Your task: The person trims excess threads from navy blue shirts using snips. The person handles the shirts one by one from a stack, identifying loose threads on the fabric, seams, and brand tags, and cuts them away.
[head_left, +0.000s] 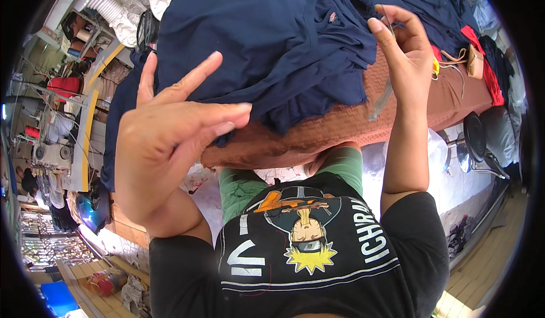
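My left hand [164, 130] is raised at the left, its thumb and forefinger closed in a pinch and other fingers stretched out. Anything between those tips is too small to make out. Higher up on the right, my right hand [407, 54] pinches a thin, narrow thing between thumb and fingers; its kind is unclear. A greyish, see-through strip [381, 103] hangs below beside the right wrist, and whether it joins what the fingers hold is hidden. Beyond both hands lies a heap of navy blue garments [244, 40], with a small label near the top right.
The garments rest on a padded surface under a brown textured cover [340, 126]. At its right end lie a red cloth strip [493, 74], cords and a tan block [474, 62]. Sewing machines [54, 154] stand at the left. A black round stool [476, 137] is at the right.
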### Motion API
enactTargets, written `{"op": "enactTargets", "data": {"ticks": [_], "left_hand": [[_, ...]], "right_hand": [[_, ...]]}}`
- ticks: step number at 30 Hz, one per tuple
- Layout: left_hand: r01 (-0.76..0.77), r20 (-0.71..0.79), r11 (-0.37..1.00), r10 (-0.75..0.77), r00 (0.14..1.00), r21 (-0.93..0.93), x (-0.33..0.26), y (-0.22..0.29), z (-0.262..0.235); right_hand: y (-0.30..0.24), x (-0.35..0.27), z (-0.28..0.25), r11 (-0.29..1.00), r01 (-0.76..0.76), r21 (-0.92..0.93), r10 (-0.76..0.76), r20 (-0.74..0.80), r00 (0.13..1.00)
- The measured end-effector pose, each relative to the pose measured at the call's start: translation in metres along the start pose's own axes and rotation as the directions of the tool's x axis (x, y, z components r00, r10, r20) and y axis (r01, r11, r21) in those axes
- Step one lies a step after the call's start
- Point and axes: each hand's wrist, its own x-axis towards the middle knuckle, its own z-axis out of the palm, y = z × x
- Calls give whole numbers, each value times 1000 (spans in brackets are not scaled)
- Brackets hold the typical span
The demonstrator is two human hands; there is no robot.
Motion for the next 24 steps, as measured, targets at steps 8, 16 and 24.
{"op": "enactTargets", "data": {"ticks": [8,16,24], "left_hand": [[-124,-455,979,185,871,161,73,-30,133],[-154,-515,916,-64,855,-369,116,-53,134],[-282,-571,910,410,711,302,121,-55,130]], "right_hand": [[54,-17,26,991,31,-131,28,428,903],[43,-11,29,986,-164,37,137,388,911],[25,-3,24,950,-271,156,167,479,862]]}}
